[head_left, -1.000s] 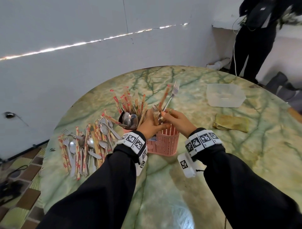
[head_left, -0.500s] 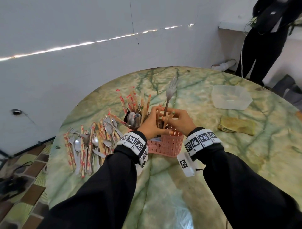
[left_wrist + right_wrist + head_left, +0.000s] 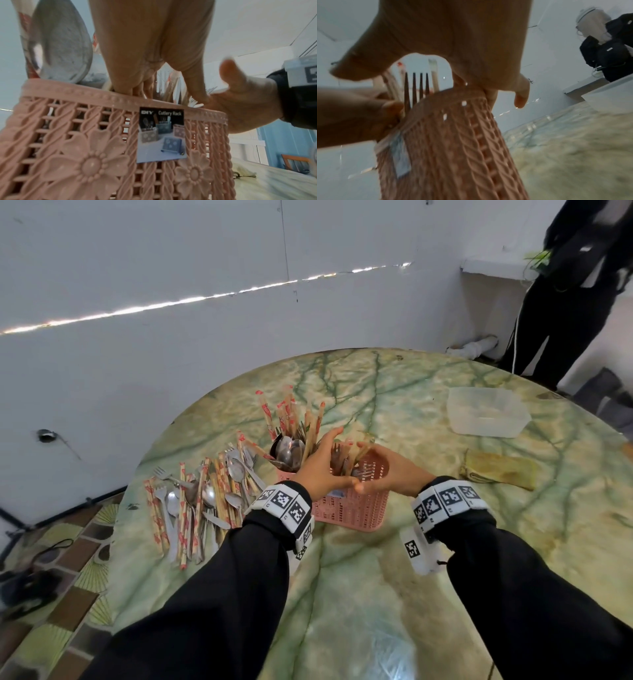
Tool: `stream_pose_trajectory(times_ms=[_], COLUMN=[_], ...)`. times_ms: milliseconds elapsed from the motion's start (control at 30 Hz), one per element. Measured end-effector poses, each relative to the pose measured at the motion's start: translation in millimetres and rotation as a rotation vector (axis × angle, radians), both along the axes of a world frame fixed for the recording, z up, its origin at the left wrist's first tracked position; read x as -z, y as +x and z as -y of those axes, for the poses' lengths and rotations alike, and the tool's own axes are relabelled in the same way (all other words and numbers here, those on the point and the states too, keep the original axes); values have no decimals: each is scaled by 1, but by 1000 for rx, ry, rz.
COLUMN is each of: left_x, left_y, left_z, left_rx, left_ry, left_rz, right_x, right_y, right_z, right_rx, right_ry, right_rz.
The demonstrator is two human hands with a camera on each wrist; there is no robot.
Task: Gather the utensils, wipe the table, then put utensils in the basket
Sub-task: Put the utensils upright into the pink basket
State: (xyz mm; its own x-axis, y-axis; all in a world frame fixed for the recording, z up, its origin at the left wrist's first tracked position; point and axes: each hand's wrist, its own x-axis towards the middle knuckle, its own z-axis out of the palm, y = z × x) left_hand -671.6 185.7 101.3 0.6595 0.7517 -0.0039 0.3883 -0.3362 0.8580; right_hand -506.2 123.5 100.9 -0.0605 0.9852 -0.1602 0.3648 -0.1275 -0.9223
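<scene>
A pink basket (image 3: 352, 508) stands mid-table with spoons (image 3: 291, 450), paper-wrapped chopsticks (image 3: 284, 416) and a fork (image 3: 337, 451) upright in it. My left hand (image 3: 320, 470) is at the basket's near-left rim, fingers stretched up and out, holding nothing. My right hand (image 3: 390, 470) arches loosely over the right compartment, thumb tip by the left thumb. In the right wrist view the fork (image 3: 416, 86) stands free in the basket (image 3: 453, 135) under my right hand (image 3: 453, 33). A spoon bowl (image 3: 58, 47) shows beside my left hand (image 3: 150, 40) above the basket (image 3: 85, 135).
A pile of forks, spoons and wrapped chopsticks (image 3: 198, 494) lies at the left of the round green marble table (image 3: 376, 594). A yellow cloth (image 3: 496, 470) and a clear plastic container (image 3: 486, 416) sit to the right. A person in black (image 3: 575, 285) stands beyond the far edge.
The fork and chopsticks that both hands held raised over the basket have dropped into it. Both hands have let go and spread their fingers.
</scene>
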Motion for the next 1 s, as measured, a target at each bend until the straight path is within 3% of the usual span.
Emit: stream_pose_trajectory(times_ms=[167,300,500,667,767,867,933,1000], left_x=[-1,-2,-2,9,17,13,6,2], left_y=[0,-5,-21,-51,-88,-143,-181,-215], left_z=[10,21,35,48,48,34,18,-2], left_rx=[-88,-142,-92,-196,-259,-402,-520,-607], left_ry=[86,88,193,406,385,281,229,192], left_rz=[-15,22,-73,-36,29,95,133,62], right_x=[16,11,-3,-15,-21,-24,-25,-23], right_y=[-7,-11,-26,-51,-70,-102,-128,-160], right_z=[0,1,14,30,42,51,47,34], right_rx=[116,133,238,381,440,341,210,128], right_ry=[128,40,-57,-193,-235,-119,-63,-120], right_rz=[325,732,898,897,926,888,756,645])
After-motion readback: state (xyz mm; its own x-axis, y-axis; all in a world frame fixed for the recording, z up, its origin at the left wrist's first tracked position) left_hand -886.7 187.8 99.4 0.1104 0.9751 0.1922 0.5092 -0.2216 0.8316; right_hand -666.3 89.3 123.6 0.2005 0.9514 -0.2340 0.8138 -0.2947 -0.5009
